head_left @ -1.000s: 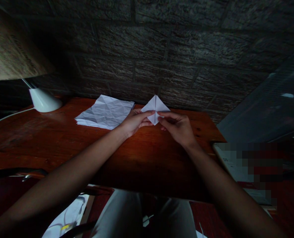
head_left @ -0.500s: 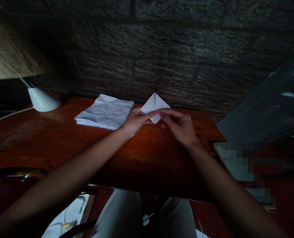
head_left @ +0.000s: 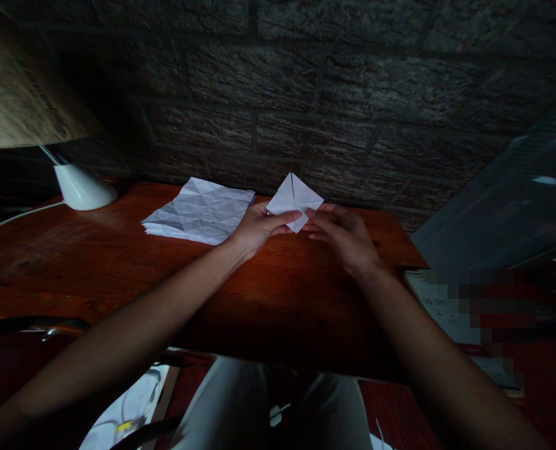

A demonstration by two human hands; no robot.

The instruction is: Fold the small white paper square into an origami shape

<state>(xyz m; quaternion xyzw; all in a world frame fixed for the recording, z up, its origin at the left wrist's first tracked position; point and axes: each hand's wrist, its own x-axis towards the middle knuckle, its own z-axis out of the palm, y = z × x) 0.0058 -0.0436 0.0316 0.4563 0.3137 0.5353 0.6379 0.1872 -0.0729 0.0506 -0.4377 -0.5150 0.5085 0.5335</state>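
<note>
A small white folded paper [head_left: 293,195], diamond-shaped with a dark slit down from its top corner, is held up above the table between my two hands. My left hand [head_left: 259,226] pinches its left lower side, thumb on the front and fingers behind. On the right side, my right hand [head_left: 341,231] grips it too, its thumb on the front near the lower right edge and its fingers partly hidden behind. Just left of my left hand lies a stack of creased white paper sheets [head_left: 203,209].
The wooden table [head_left: 95,262] meets a dark stone-patterned wall [head_left: 278,94]. At the left stands a lamp with a white base [head_left: 84,187] and a woven shade [head_left: 20,87]. A pale screen reading digits [head_left: 435,303] is at the right, beyond the table edge.
My right hand has shifted from fingertips across the paper's front to gripping its right edge, fingers behind. The paper's front is more exposed and slightly tilted. My left hand stays put.
</note>
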